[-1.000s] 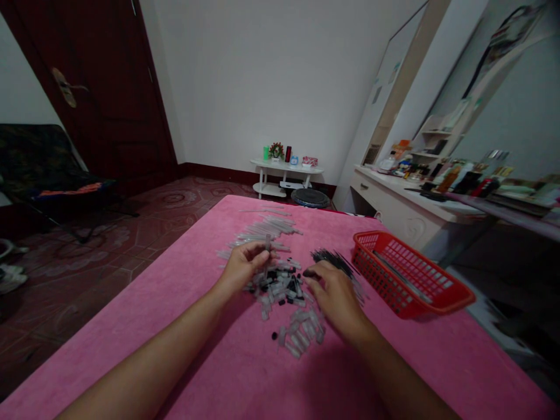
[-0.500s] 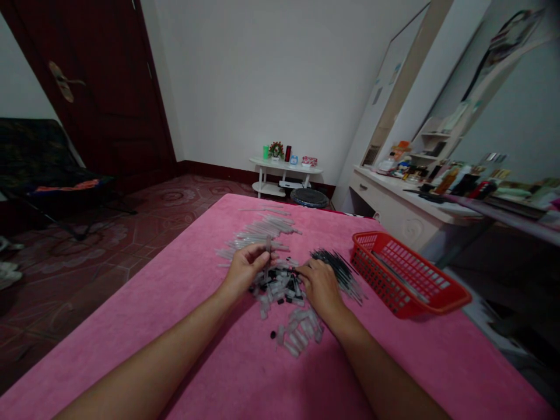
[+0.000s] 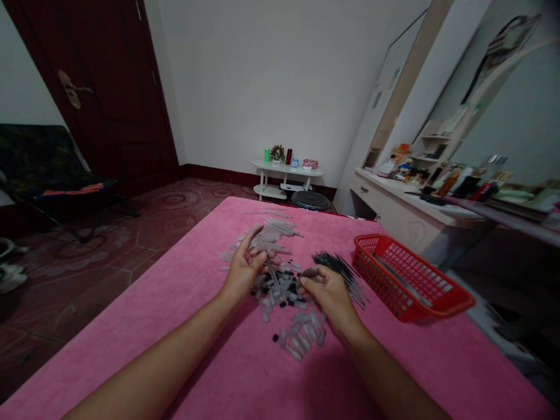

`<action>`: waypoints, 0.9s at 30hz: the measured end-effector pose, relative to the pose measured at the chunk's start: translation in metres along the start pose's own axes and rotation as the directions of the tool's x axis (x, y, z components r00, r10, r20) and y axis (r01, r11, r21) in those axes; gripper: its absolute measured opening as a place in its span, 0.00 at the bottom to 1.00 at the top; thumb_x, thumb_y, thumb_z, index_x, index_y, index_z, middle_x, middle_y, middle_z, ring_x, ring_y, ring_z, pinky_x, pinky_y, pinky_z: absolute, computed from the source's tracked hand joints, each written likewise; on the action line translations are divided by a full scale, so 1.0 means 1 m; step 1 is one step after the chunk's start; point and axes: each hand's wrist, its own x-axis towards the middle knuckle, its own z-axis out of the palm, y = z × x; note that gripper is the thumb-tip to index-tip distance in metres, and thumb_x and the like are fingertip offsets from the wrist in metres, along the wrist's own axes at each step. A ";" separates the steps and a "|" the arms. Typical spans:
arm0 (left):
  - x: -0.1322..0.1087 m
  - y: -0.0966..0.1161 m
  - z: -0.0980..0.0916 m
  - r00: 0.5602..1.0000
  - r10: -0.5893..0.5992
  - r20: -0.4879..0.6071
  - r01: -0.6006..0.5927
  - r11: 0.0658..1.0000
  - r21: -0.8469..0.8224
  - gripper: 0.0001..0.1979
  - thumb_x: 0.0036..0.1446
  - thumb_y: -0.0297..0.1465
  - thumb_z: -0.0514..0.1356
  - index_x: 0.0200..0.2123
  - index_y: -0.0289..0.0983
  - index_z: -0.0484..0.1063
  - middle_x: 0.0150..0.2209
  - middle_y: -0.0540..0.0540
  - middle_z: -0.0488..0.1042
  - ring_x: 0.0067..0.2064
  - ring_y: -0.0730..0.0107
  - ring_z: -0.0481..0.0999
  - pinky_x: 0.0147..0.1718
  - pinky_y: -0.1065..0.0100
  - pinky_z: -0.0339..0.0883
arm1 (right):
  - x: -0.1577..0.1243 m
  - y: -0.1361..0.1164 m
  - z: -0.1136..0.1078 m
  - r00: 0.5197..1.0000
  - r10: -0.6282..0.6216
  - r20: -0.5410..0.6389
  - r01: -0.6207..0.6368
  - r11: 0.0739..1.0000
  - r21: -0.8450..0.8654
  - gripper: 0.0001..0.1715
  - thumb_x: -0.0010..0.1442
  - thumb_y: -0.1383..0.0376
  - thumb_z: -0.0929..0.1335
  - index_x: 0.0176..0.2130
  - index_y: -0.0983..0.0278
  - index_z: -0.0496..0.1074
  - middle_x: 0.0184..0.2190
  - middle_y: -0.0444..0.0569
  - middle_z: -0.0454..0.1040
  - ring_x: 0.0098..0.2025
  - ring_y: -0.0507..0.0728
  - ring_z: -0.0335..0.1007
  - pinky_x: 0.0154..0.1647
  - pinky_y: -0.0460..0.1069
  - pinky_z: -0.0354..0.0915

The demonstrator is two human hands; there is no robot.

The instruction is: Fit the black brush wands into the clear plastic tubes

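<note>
On a pink tablecloth (image 3: 210, 350) lies a heap of small clear caps and black bits (image 3: 289, 303). Behind it sits a pile of clear tubes (image 3: 266, 230), and to its right a bundle of thin black rods (image 3: 339, 268). My left hand (image 3: 247, 262) holds a clear tube (image 3: 272, 269) slanted down toward the heap, its index finger stretched up. My right hand (image 3: 326, 289) hovers over the heap's right side with thumb and fingers pinched together; what they pinch is too small to name.
A red plastic basket (image 3: 409, 277) with a few long items stands tilted at the table's right edge. Beyond are a dresser (image 3: 406, 204) crowded with bottles, a small white shelf table (image 3: 286, 175), a dark door (image 3: 109, 93) and a folding chair (image 3: 48, 169).
My left hand has tilted the tube from upright to slanting and raised its index finger. My right hand has drawn back slightly from the heap with its fingers pinched.
</note>
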 end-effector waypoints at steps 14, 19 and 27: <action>0.003 -0.003 -0.001 0.962 -0.124 -0.244 0.062 0.967 -0.246 0.30 0.47 0.27 0.66 0.52 0.43 0.59 0.32 0.52 0.73 0.36 0.69 0.78 0.36 0.68 0.73 | -0.017 0.000 0.019 0.994 -0.012 0.111 0.014 1.000 -0.018 0.11 0.49 0.60 0.71 0.31 0.65 0.70 0.21 0.43 0.72 0.20 0.51 0.67 0.21 0.45 0.63; 0.005 -0.007 -0.003 0.952 -0.115 -0.283 0.043 0.968 -0.248 0.27 0.49 0.26 0.64 0.51 0.44 0.59 0.34 0.52 0.73 0.36 0.71 0.78 0.33 0.71 0.73 | -0.020 -0.008 0.020 0.999 -0.027 0.029 0.027 1.000 0.004 0.16 0.46 0.56 0.73 0.31 0.65 0.74 0.21 0.46 0.74 0.21 0.53 0.69 0.21 0.47 0.66; 0.000 -0.006 0.006 0.959 -0.058 -0.278 -0.022 0.960 -0.279 0.28 0.46 0.27 0.67 0.49 0.42 0.60 0.31 0.52 0.74 0.35 0.68 0.79 0.35 0.66 0.74 | -0.023 -0.012 0.022 1.000 -0.009 -0.002 0.009 0.996 0.092 0.23 0.41 0.52 0.75 0.32 0.66 0.72 0.25 0.48 0.76 0.26 0.56 0.74 0.27 0.50 0.71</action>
